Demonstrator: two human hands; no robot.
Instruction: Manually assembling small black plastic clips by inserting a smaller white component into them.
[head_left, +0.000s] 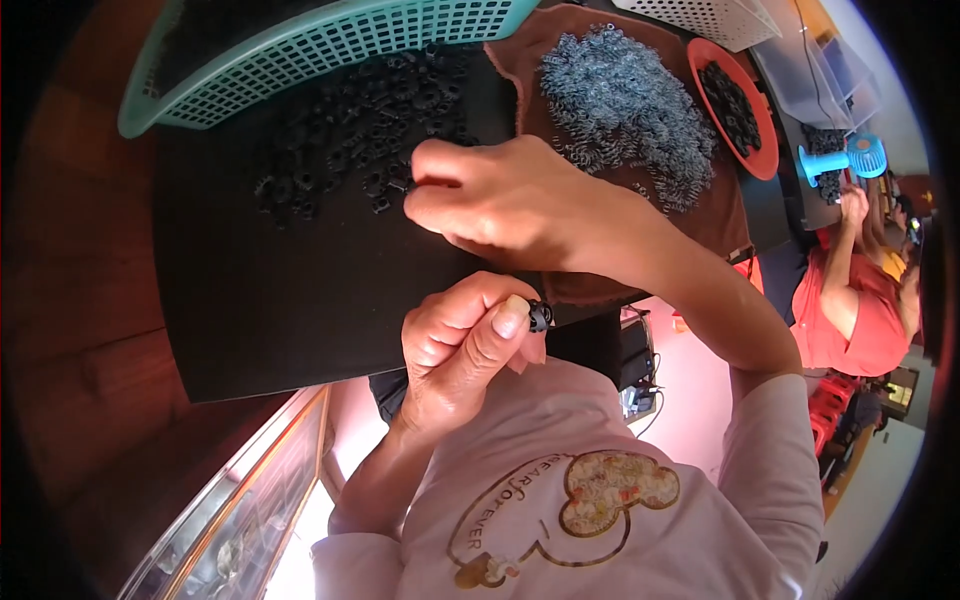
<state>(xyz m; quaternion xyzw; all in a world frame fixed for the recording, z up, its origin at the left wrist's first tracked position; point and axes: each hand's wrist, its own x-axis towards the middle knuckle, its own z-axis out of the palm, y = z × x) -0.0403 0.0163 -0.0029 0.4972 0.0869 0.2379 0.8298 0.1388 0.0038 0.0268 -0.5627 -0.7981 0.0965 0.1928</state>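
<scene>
My left hand (458, 345) is closed near the table's front edge. Its thumb and fingers pinch a small round black plastic part (540, 316) with notched sides. Farther out, my right hand (490, 195) bends its fingers together at the near right edge of a spread of loose black plastic parts (350, 130). Whatever lies between those fingertips is hidden. To the right of that hand, a heap of small silvery metal springs (625, 105) rests on a brown cloth (590, 288).
A teal slotted basket (330, 50) stands at the far left of the black table (270, 320). Beyond the springs are a red dish (772, 150) of black parts and a white perforated basket (700, 20). A blue fan (825, 163) and a co-worker in red (850, 300) are at right.
</scene>
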